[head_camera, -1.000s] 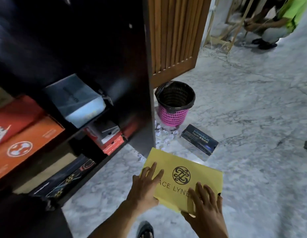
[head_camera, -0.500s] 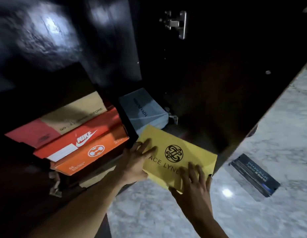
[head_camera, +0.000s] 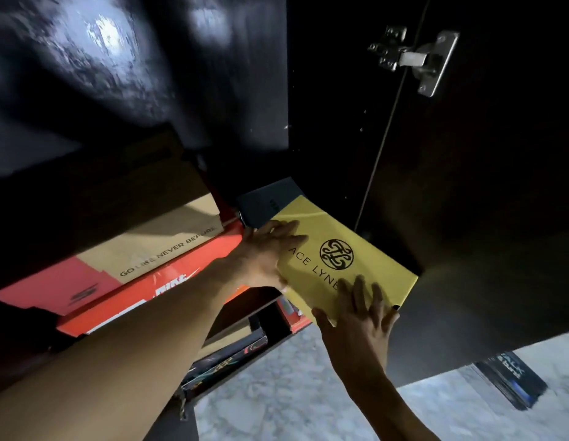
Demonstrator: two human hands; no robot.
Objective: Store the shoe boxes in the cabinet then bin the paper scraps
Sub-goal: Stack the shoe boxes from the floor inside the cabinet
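1. The yellow box (head_camera: 343,249) sat tilted at the mouth of the cabinet (head_camera: 213,90), just right of the stack of red boxes (head_camera: 181,281). Its far end overlapped the grey-blue box (head_camera: 264,202) deeper on the shelf. Whether it rested on that box could not be told.
2. The left hand (head_camera: 270,253) lay flat on the lid's left side, fingers straight and slightly spread. The right hand (head_camera: 356,326) covered the near end, fingers fanned over the lid and the thumb along the near edge. Neither hand pinched the box; both pressed and steadied it.
3. The step was judged to be sliding the box home. The right palm would best push from the near end while the left guided the side, keeping it square to the red stack.
4. The far end likely needed lifting enough to ride onto the grey-blue box rather than butt against it.
5. The open door (head_camera: 483,218) stood close on the right, so the push called for a straight line, away from the hinge (head_camera: 413,58) side.
6. Another dark box (head_camera: 512,380) waited on the floor (head_camera: 276,402).
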